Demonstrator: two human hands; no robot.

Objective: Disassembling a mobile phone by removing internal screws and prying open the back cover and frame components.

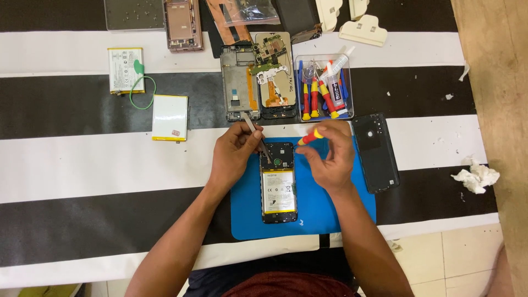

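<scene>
Two hands are working on the open phone (279, 184): left hand (235, 151) pinching tweezers (258, 135), right hand (330, 157) pinching a small screwdriver (311, 137), likely needing careful aim next.

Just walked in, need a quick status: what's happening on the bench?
A person is working on an opened phone lying face down on a blue mat, its battery exposed. The left hand holds metal tweezers with the tips at the phone's upper section. The right hand holds a red and yellow screwdriver just above it. The phone's black back cover lies to the right, a clear tray of tools above.
</scene>
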